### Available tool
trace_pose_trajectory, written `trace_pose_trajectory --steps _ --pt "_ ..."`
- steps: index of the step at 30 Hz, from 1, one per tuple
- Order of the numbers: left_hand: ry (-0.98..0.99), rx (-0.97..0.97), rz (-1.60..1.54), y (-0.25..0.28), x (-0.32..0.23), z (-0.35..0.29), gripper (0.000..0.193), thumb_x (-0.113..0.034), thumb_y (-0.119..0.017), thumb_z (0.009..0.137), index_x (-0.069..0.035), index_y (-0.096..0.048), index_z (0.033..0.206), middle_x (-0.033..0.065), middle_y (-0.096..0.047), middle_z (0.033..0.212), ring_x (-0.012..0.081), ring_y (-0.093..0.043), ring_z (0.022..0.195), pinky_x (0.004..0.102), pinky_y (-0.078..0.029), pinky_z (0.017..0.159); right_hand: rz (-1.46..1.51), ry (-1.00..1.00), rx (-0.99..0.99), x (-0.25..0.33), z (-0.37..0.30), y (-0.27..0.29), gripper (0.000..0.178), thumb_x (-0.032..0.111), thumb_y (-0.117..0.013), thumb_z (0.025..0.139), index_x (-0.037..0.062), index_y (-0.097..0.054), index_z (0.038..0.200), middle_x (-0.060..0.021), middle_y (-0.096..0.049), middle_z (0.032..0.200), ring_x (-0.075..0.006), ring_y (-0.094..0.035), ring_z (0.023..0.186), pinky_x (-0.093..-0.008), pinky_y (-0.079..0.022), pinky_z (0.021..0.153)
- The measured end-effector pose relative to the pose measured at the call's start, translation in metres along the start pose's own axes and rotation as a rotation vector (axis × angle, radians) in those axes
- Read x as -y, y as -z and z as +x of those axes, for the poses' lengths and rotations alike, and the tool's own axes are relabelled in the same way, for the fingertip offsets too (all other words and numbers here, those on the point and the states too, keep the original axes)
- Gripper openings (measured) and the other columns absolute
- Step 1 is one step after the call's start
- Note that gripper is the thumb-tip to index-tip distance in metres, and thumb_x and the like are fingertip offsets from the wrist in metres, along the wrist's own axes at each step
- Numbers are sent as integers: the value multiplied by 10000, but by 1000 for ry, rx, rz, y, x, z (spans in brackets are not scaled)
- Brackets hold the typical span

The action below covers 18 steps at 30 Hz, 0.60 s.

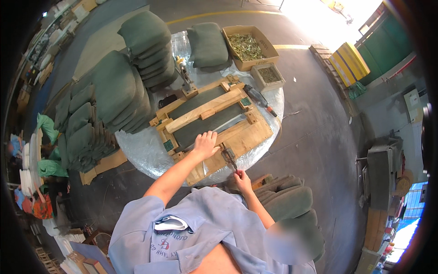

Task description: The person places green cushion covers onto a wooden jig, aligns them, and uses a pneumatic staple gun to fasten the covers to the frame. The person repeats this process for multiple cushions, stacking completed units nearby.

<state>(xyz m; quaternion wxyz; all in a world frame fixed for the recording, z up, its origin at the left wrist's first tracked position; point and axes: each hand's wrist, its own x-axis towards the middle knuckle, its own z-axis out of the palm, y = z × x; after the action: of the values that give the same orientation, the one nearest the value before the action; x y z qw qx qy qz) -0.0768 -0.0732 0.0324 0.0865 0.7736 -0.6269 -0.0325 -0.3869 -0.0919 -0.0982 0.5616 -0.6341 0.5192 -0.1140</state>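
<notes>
A wooden jig (pixel 251 134) lies on a round table wrapped in clear plastic (pixel 139 148). A dark green padded panel (pixel 189 134) sits inside its frame, under a wooden crossbar (pixel 203 111). My left hand (pixel 206 145) rests on the jig's near side by the panel's edge, its fingers stretched out. At the front edge is a metal toggle clamp (pixel 228 155). My right hand (pixel 243 181) is closed round the end of the clamp's handle. Another metal clamp (pixel 185 75) stands at the jig's far side.
Stacked green cushions (pixel 148 41) crowd the left and back, with more cushions (pixel 287 196) beside me at right. A power screwdriver (pixel 258 97) lies at the jig's right. Beyond it stand a small tray (pixel 280 82) and a cardboard box (pixel 271 54) of metal pieces.
</notes>
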Motion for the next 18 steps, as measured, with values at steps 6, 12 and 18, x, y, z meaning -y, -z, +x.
trace_pose_trajectory --steps 6,12,18 --pt "49 35 -50 -7 6 -2 475 -377 -842 824 -62 -637 1113 112 -670 1110 304 -682 1065 457 -586 814 -56 -24 11 10 -3 10 300 293 -705 1064 18 -703 1184 -52 -733 958 -132 -688 806 -326 -593 705" --pt "39 -63 -119 21 7 -14 464 -355 -848 805 -61 -640 1097 102 -659 1066 301 -678 1043 438 -587 801 -78 -66 41 28 -13 16 325 314 -703 1056 11 -707 1175 -85 -746 959 -161 -712 802 -348 -597 705" --pt "61 -15 -6 10 7 0 518 -361 -866 785 -57 -640 1139 96 -613 1141 267 -633 1114 413 -581 804 -102 -138 98 43 -10 21 348 318 -699 1049 9 -703 1209 -114 -763 1016 -190 -736 817 -365 -619 702"
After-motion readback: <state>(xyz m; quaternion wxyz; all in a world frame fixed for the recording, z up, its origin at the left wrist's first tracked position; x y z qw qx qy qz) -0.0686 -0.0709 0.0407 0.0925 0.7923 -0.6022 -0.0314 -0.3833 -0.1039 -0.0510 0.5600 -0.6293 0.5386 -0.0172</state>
